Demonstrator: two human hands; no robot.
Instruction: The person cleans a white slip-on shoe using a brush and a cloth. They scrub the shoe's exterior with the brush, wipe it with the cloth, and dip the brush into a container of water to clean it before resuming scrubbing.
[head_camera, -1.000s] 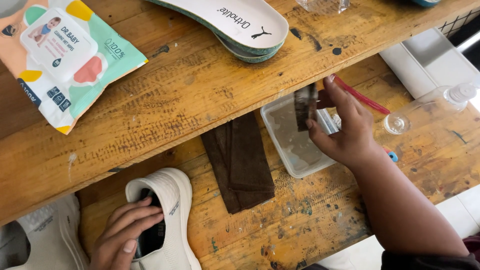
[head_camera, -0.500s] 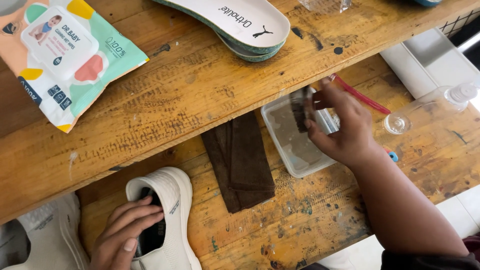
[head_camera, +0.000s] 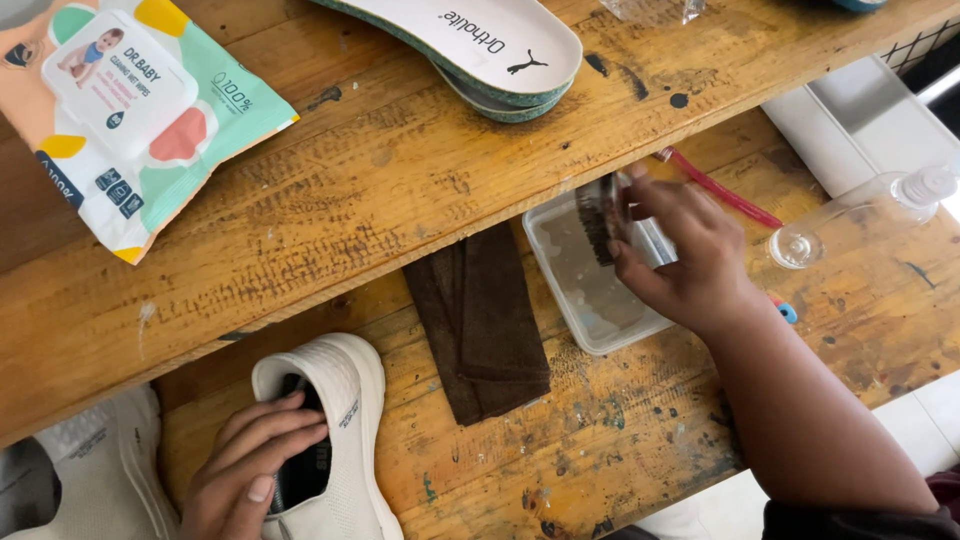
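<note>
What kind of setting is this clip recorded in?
Most likely a shoe-cleaning workbench. The left hand sits inside a white slip-on shoe, the right hand holds a dark-bristled brush over a clear plastic tub, and removed white insoles lie on the worn wooden shelf.
</note>
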